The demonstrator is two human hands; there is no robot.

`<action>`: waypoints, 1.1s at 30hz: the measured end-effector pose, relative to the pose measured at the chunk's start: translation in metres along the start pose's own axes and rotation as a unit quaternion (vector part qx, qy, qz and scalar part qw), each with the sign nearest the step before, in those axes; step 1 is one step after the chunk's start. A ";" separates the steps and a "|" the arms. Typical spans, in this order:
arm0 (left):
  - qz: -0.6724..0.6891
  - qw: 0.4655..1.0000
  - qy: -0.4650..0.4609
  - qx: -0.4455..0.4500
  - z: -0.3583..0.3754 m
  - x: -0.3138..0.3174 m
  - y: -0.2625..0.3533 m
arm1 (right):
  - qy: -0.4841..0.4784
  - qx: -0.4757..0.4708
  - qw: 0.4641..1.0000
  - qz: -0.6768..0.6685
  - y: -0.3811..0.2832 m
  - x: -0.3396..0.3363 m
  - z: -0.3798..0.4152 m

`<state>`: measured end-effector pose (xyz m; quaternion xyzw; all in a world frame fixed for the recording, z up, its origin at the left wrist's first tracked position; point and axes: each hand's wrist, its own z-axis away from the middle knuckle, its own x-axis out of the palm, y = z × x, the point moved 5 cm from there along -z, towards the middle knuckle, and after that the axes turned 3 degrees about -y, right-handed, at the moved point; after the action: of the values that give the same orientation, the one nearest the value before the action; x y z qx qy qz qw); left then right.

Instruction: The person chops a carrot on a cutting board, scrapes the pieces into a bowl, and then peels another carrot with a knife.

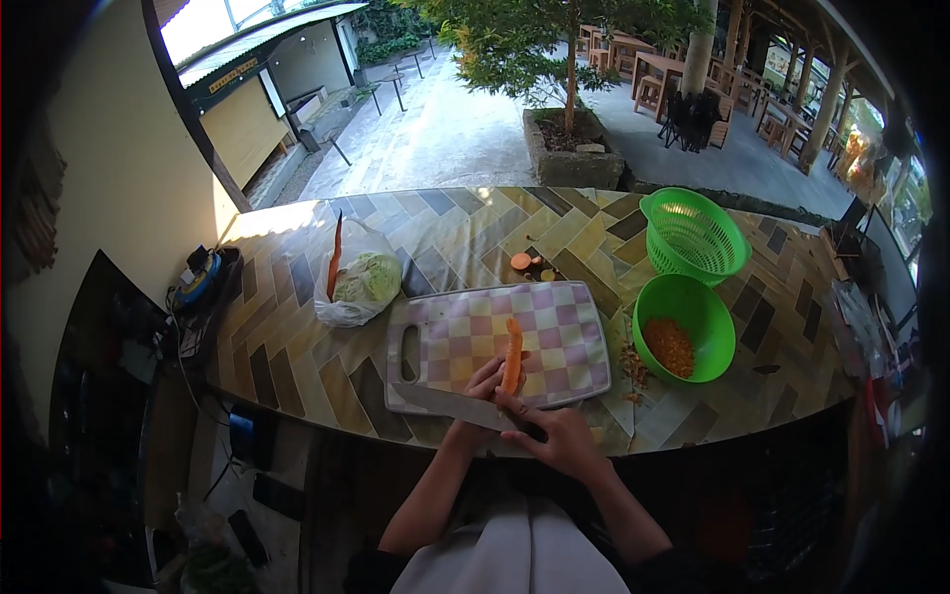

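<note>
While the left hand (483,381) pinches the near end of a long, slender peeled orange carrot (512,356), the right hand (560,436) is wrapped around the dark handle of a broad steel-bladed kitchen knife (450,405). The carrot lies lengthwise, tip pointing away from the person, on a pink-and-cream checked plastic cutting board (554,337), near the board's front edge; its surface looks smooth and evenly bright. The knife blade lies flat across the board's near left corner. Right of the board stands a round green plastic bowl (708,297) holding orange scraps, with a green slotted colander (693,233) behind it. Left of the board, on the herringbone-tiled desk (297,346), a clear plastic bag (358,282) holds a pale cabbage.
</note>
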<state>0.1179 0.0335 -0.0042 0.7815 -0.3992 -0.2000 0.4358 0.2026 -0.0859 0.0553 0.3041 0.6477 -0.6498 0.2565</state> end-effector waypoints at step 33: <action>0.336 0.912 0.069 -0.225 -0.001 0.008 -0.004 | 0.119 -0.065 0.990 0.041 0.007 0.007 -0.002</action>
<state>0.1254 0.0286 -0.0063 0.4941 -0.5520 -0.0718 0.6679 0.2031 -0.0841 0.0461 0.3885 0.7012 -0.5545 0.2234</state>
